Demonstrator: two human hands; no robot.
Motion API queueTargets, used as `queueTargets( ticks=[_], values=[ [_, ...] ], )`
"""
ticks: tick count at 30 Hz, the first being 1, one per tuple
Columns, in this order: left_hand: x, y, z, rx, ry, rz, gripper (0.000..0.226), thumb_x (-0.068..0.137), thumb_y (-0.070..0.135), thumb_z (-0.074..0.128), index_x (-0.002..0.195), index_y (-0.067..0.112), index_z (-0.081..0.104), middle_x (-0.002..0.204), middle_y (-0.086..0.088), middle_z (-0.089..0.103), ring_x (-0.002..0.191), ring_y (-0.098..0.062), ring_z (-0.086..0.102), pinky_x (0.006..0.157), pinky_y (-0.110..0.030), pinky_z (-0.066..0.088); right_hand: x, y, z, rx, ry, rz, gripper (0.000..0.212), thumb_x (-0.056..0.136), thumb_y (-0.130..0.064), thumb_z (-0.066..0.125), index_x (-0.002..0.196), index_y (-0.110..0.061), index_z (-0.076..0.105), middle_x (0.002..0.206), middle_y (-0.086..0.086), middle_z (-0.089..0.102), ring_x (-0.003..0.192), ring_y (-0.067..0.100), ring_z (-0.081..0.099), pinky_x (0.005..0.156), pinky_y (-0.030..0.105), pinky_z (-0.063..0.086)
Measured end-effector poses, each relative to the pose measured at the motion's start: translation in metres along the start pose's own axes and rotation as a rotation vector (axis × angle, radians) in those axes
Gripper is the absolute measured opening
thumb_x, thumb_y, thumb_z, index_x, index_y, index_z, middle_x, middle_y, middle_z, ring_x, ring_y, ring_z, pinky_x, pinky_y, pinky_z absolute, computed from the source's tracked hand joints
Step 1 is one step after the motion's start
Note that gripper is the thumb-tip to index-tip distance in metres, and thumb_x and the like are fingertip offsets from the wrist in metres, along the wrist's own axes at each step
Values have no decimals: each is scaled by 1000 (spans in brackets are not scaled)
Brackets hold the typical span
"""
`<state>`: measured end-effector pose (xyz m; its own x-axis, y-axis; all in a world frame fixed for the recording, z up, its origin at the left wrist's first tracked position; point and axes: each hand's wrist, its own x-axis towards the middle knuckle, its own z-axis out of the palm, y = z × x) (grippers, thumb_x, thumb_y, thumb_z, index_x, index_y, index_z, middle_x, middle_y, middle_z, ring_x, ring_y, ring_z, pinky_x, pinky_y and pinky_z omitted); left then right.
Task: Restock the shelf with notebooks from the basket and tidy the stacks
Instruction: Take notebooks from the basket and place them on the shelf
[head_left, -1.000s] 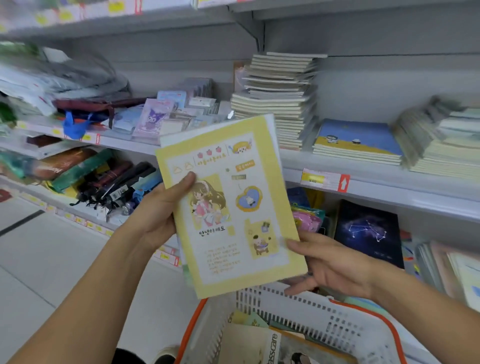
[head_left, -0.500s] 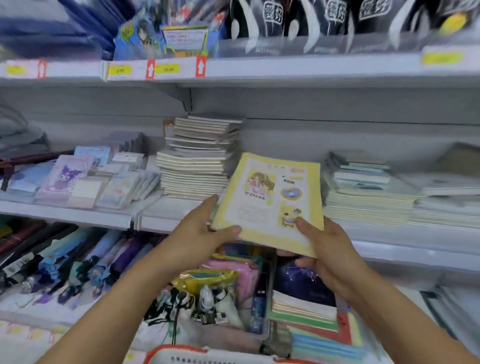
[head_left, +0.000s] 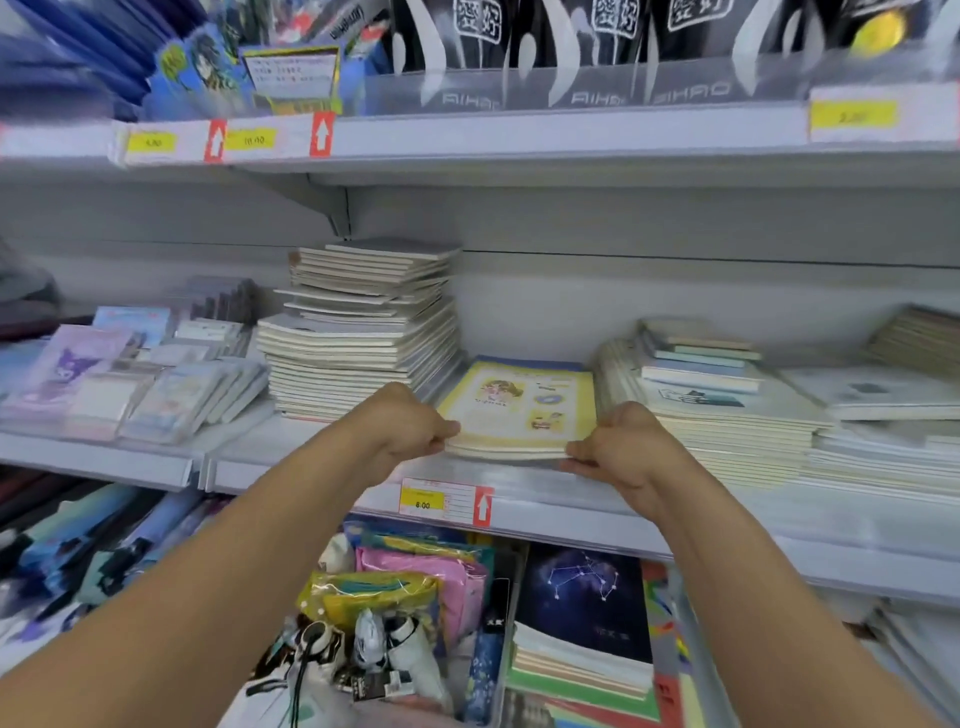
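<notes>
A yellow notebook (head_left: 524, 405) with a cartoon girl on its cover lies flat on a low stack on the middle shelf (head_left: 519, 480), between two taller piles. My left hand (head_left: 410, 428) pinches the stack's front left corner. My right hand (head_left: 618, 447) grips its front right corner, fingers curled at the edge. A tall, uneven pile of cream notebooks (head_left: 358, 332) stands just left. A wider, lower pile (head_left: 727, 421) sits to the right. The basket is out of view.
Small pastel notepads (head_left: 130, 374) fill the shelf's left part. An upper shelf (head_left: 519, 135) with price tags overhangs. Below hang pouches (head_left: 415, 582) and a dark constellation notebook (head_left: 587, 587). More notebook piles (head_left: 893, 395) lie at the far right.
Both hands carried the yellow notebook up from over the basket and forward, and laid it flat on the low stack. The view has tilted up from the basket to the shelves.
</notes>
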<state>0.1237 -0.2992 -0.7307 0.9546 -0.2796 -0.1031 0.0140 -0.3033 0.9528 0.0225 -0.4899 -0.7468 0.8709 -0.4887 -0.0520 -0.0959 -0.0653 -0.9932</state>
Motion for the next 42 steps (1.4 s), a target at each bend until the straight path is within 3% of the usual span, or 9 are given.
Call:
queueTargets(
  ticks=[4, 7, 15, 20, 22, 25, 31, 38, 42],
  values=[
    [15, -2, 13, -92, 42, -24, 58, 89, 1, 65, 138, -8, 34, 125, -18, 53, 99, -22, 59, 104, -41, 46, 31, 17, 0, -409, 194, -139, 9, 76, 5, 71, 76, 0, 64, 81, 14, 68, 75, 26, 64, 68, 32, 55],
    [27, -1, 23, -189, 35, -12, 66, 90, -1, 62, 145, -4, 26, 132, -17, 49, 109, -23, 53, 109, -41, 40, 40, 28, 2, -603, 366, -246, 32, 80, -4, 74, 58, -9, 50, 62, 8, 53, 57, 22, 47, 48, 27, 29],
    [20, -17, 10, -434, -124, 31, 67, 94, 4, 58, 151, 2, 22, 149, -14, 38, 132, -23, 44, 112, -33, 36, 36, 38, 9, -848, 536, -368, 16, 91, -11, 63, 78, -3, 63, 82, 17, 65, 83, 38, 64, 63, 29, 35],
    [-25, -23, -11, -262, -45, 213, 36, 92, 8, 63, 127, 13, 56, 119, -11, 65, 104, -21, 66, 91, -35, 56, 0, 4, 25, -815, 631, -755, 19, 93, -24, 60, 84, -13, 71, 77, 5, 70, 74, 30, 66, 61, 31, 45],
    [-54, -34, -26, -16, -27, 210, 21, 92, 15, 64, 113, 16, 65, 104, -6, 71, 93, -19, 69, 79, -29, 58, -26, 4, 50, -480, 432, -971, 23, 93, -26, 63, 76, -14, 71, 66, -2, 68, 60, 17, 62, 59, 28, 49],
    [-89, -75, -50, 264, -189, -112, 26, 90, 38, 64, 105, 17, 68, 97, -4, 74, 91, -22, 71, 76, -30, 57, -60, 65, 98, -208, -26, -818, 32, 95, -22, 63, 67, -6, 65, 56, 6, 61, 51, 24, 58, 53, 35, 49],
    [-142, -175, -82, 755, -443, -307, 40, 93, 48, 56, 106, 11, 67, 100, -5, 71, 90, -22, 69, 75, -31, 57, -90, 282, 129, -1037, -941, 95, 45, 86, -31, 77, 122, -8, 64, 115, 0, 68, 97, 19, 64, 73, 27, 50],
    [-140, -181, -98, 1161, -604, -118, 54, 89, 61, 49, 131, 27, 54, 112, 9, 62, 102, -11, 59, 94, -29, 42, -132, 421, 114, -1462, -867, 189, 145, 51, -58, 91, 158, -14, 4, 163, 6, 15, 148, 26, 22, 116, 36, 30],
    [-130, -191, -92, 1319, -700, -76, 58, 87, 65, 46, 136, 33, 49, 135, 8, 53, 119, -17, 50, 107, -38, 37, -125, 444, 114, -1500, -716, 148, 120, 55, -56, 89, 147, -18, 22, 148, 7, 32, 137, 33, 35, 105, 45, 42]
  ],
)
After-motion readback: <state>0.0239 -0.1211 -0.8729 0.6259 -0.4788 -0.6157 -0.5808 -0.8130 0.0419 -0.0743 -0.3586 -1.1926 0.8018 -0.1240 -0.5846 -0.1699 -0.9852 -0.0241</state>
